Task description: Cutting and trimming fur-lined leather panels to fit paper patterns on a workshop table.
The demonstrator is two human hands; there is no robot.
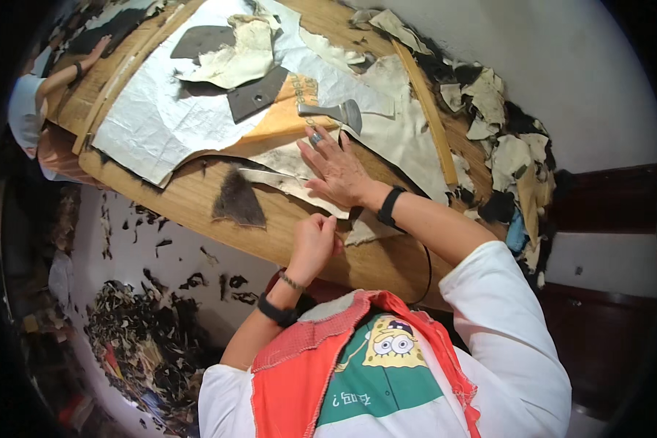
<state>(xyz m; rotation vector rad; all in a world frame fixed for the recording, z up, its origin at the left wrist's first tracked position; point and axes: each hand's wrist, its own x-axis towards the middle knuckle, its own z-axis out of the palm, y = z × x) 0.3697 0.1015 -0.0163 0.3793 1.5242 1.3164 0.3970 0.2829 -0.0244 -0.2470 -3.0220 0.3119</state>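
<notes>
My right hand (336, 168) lies flat with fingers spread on a pale piece of hide (277, 155). Just nearer to me, my left hand (315, 241) is closed beside the tip of a narrow pale hide strip (315, 196); what its fingers hold, if anything, is hidden. To the left lies a dark furry piece (239, 201), roughly triangular. Beyond my right fingertips rests a metal tool (332, 113) with a broad curved end, partly over an orange-yellow sheet (288, 109). A dark grey plate (258, 95) with a hole is farther left.
Crinkled white sheeting (146, 135) covers much of the wooden table (197, 219). A wooden strip (427, 109) lies at the right, with hide scraps (515, 157) piled against the wall. Another person (33, 109) reaches in at far left. Dark scraps (150, 336) heap on the floor.
</notes>
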